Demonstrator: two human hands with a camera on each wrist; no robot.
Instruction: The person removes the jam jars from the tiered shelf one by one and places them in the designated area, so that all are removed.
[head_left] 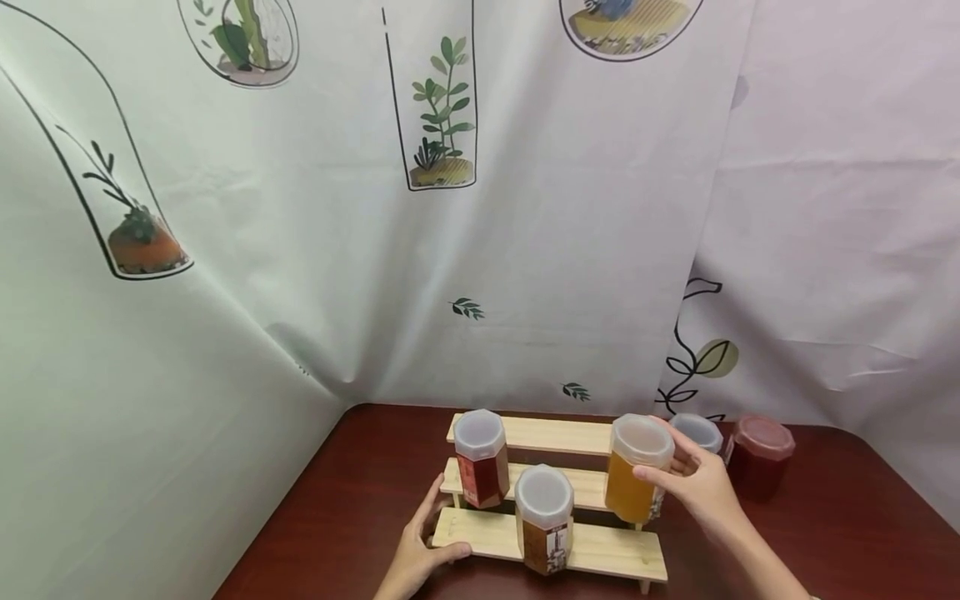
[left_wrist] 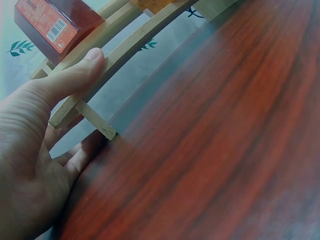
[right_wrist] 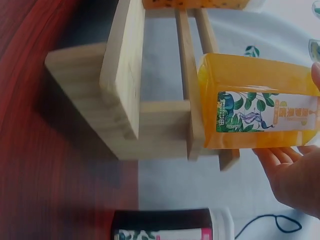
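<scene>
A three-step wooden rack (head_left: 615, 552) stands on the table, its left end held by my left hand (head_left: 417, 550). In the left wrist view, the thumb (left_wrist: 80, 75) lies over the front board and the other fingers are lower, by the end. My right hand (head_left: 705, 483) grips a jar of yellow contents (head_left: 628, 492) near its whitish lid. The jar's base is at the right part of the middle step; whether it bears on the board I cannot tell. A dark red jar (head_left: 483, 479) sits on the middle step's left. An amber-brown jar (head_left: 543, 533) sits mid-front.
Right of the rack, a jar with a reddish lid (head_left: 763, 442) and a white-lidded jar (head_left: 697, 432), partly hidden by my right hand, stand on the dark red table (head_left: 847, 517). A patterned cloth (head_left: 525, 275) hangs behind the table.
</scene>
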